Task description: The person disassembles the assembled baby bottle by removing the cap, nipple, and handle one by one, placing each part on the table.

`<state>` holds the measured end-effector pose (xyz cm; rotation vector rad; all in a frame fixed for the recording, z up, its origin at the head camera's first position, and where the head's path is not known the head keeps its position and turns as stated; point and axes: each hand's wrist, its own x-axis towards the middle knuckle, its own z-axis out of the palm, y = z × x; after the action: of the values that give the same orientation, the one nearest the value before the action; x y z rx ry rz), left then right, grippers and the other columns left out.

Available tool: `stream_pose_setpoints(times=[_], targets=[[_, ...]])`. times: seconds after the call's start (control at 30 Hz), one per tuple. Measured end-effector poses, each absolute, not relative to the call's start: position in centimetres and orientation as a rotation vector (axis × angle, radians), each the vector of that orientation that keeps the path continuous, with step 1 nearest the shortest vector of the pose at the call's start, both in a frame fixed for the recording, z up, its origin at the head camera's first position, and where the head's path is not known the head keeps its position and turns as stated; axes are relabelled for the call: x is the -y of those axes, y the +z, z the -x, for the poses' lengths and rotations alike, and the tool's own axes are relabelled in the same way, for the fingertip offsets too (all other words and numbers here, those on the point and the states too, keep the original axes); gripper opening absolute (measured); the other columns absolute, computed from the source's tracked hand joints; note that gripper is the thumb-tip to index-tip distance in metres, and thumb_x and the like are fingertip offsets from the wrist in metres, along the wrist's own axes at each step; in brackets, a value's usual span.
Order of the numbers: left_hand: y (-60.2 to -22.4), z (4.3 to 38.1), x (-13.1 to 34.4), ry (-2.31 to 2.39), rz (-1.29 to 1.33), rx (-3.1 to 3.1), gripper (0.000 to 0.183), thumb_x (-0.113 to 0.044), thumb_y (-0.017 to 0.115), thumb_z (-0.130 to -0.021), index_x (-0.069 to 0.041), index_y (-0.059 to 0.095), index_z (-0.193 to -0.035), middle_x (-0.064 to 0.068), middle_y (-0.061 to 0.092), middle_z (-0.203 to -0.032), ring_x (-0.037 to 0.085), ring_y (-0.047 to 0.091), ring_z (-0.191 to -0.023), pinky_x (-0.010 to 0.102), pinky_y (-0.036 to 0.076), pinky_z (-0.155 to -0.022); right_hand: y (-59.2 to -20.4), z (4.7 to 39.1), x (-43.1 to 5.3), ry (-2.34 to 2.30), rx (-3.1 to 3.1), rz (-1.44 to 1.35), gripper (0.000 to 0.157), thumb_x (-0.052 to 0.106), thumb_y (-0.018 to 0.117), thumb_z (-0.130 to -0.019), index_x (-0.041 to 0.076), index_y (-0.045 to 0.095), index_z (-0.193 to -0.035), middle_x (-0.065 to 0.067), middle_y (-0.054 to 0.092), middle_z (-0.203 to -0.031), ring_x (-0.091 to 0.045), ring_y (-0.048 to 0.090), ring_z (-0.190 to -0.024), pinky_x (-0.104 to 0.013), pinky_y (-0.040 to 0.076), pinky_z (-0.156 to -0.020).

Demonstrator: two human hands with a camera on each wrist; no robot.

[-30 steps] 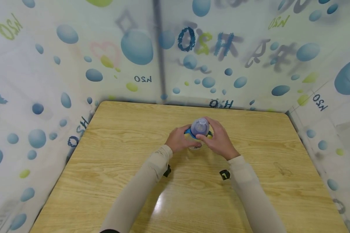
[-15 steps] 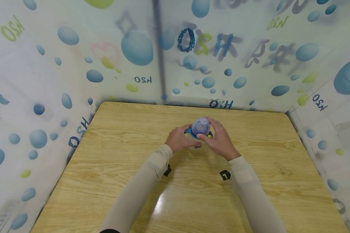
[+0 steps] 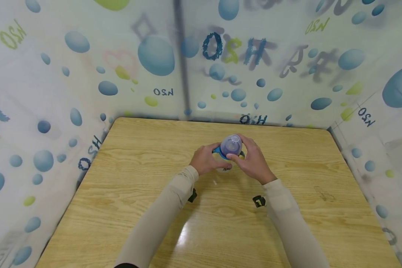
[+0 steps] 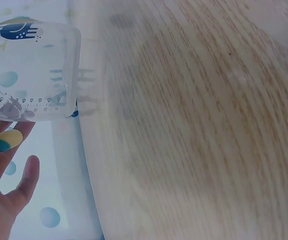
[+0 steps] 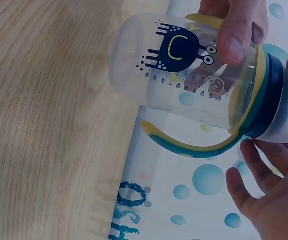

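A clear baby bottle (image 5: 173,60) with a dark blue cartoon creature and a printed scale is held between both hands. My left hand (image 3: 205,160) grips the bottle's body at its left side, the thumb across the front in the right wrist view. My right hand (image 3: 254,160) holds the see-through purplish domed cap (image 3: 231,144) on top, thumb in front and fingers behind. Below the cap runs a blue collar (image 5: 269,97) with a yellow and teal handle (image 5: 193,147). In the head view the bottle leans a little; whether its base touches the table cannot be told.
The wood-grain table (image 3: 147,156) reaches back to a white wall covering (image 3: 127,104) printed with blue and green spots and letters. Similar covering flanks both sides. Small black wrist devices (image 3: 259,201) sit by the sleeve cuffs.
The cap end of the bottle has shifted very slightly to the right. Both hands keep their hold in nearly the same place.
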<state>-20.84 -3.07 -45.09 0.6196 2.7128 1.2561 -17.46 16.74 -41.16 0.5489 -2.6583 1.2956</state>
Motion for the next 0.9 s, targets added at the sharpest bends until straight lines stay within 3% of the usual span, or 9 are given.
stream_pose_setpoints(times=[0.9], targets=[[-44.74,21.0,3.22,1.183,-0.67,-2.819,0.079,-0.051,0.086,-0.072,-0.01,0.062,-0.135,0.007,0.07,-0.123,0.024,0.067,-0.109,0.042,0.053,-0.092,-41.48,17.27,-16.31,1.182,2.625,-0.476,0.07,0.026,0.079,-0.088,0.001,0.047,-0.145,-0.022,0.054,-0.135,-0.04,0.049,-0.124,-0.064,0.035,-0.104]])
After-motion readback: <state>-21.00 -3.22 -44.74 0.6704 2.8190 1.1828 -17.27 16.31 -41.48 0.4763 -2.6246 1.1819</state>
